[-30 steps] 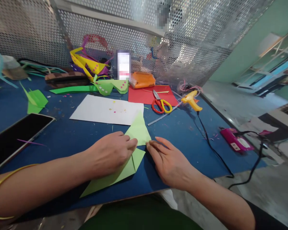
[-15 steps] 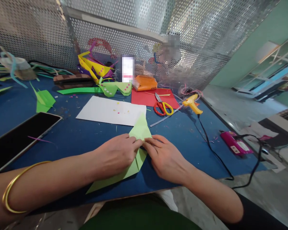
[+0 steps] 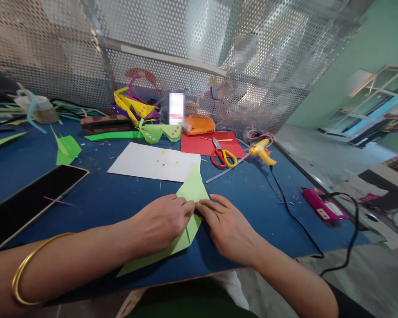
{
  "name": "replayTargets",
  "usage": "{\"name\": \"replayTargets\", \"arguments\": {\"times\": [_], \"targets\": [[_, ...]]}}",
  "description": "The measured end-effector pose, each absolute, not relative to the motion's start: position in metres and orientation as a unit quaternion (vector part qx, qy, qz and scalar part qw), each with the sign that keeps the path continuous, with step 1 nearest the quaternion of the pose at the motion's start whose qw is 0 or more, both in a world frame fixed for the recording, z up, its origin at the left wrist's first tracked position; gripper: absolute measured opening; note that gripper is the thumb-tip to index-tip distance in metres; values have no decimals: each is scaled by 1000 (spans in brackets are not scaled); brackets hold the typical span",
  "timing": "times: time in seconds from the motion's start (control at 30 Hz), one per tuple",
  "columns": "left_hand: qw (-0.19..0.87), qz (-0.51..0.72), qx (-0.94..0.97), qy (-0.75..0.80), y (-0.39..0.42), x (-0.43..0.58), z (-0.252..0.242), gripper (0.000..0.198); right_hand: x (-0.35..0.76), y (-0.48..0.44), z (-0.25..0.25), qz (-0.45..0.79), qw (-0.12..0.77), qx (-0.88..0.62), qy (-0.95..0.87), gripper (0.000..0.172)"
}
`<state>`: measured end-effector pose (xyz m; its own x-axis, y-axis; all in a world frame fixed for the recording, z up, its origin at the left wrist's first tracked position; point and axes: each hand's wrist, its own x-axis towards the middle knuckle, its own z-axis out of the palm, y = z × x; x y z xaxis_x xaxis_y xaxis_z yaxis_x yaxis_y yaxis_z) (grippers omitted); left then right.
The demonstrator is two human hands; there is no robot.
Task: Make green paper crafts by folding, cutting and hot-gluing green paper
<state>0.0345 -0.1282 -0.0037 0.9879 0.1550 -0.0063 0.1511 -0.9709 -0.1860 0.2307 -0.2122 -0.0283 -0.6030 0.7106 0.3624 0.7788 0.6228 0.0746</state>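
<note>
View from the wearer's head, looking down at a blue table (image 3: 119,198). Nearest, on the left forearm, sits a gold bangle (image 3: 26,274). Both bare hands rest on a light green folded paper (image 3: 193,190), which lies flat on the table near its front edge, centre, w/ one point running near-left under the left wrist and another pointing far, just overlapping a white sheet. Left hand (image 3: 161,221): fingers curled, knuckles up, tips pressed down on the paper's middle fold; can't tell if they pinch it. Right hand (image 3: 230,227): fingers stretched out and loose, nothing gripped, tips touching the same fold, meeting the left fingertips. Left of the hands, a dark-screened tablet (image 3: 29,203) lies flat. Right, near the table edge, a pink device (image 3: 325,210) and a black cord (image 3: 295,212). Further back: the white sheet (image 3: 154,162), centre; green paper scraps (image 3: 66,149), left; red-and-yellow scissors (image 3: 223,154) partly on a red sheet (image 3: 199,143); a yellow glue gun (image 3: 262,151) at the cord's far end. Beyond these, an orange case (image 3: 200,125) and yellow & purple paper shapes (image 3: 132,106). Furthest, a perforated metal screen (image 3: 185,44) stands along the back.
</note>
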Motion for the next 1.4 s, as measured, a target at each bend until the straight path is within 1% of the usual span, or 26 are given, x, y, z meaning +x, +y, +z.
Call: {"name": "replayTargets", "arguments": {"times": [0.17, 0.27, 0.37, 0.43, 0.53, 0.67, 0.8, 0.83, 0.9, 0.97, 1.03, 1.1, 1.17, 1.27, 1.33, 1.4], "targets": [[79, 43, -993, -77, -129, 36, -1, 24, 231, -213, -26, -108, 153, -429, -884, 43], [83, 37, -993, -75, -129, 35, 2, 25, 232, -211, -22, -84, 160, -430, -885, 41], [80, 36, -993, -74, -127, 33, 1, 25, 237, -212, -20, -46, 158, -444, -881, 43], [78, 28, -994, -70, -127, 32, -1, 23, 240, -215, -21, -42, 154, -453, -877, 44], [76, 9, -995, -71, -126, 32, -5, 21, 240, -217, -25, -77, 151, -452, -876, 41], [60, -7, -994, -90, -127, 33, -5, 20, 237, -207, -23, -161, 146, -403, -889, 28], [48, -18, -993, -107, -129, 34, 1, 19, 239, -188, -17, -214, 96, -342, -910, 21], [44, -21, -992, -115, -129, 34, 2, 21, 240, -184, -17, -222, 84, -331, -913, 21], [35, -31, -990, -129, -130, 33, 3, 33, 240, -179, -18, -246, 75, -309, -915, 22], [35, -55, -988, -139, -129, 31, 4, 47, 240, -177, -17, -286, 85, -284, -911, 24], [47, -93, -983, -150, -126, 29, 8, 52, 238, -175, -11, -328, 98, -271, -899, 25], [67, -131, -975, -167, -120, 25, 16, 45, 235, -170, -2, -365, 107, -273, -884, 26], [90, -162, -965, -185, -113, 22, 25, 32, 229, -161, 6, -392, 123, -281, -867, 26], [107, -174, -958, -200, -98, 20, 30, 26, 217, -141, 1, -417, 140, -299, -847, 26], [106, -163, -958, -209, -86, 19, 23, 24, 208, -128, -11, -408, 141, -320, -843, 24], [88, -140, -964, -206, -77, 19, 11, 24, 204, -118, -22, -353, 130, -347, -859, 24]]}}
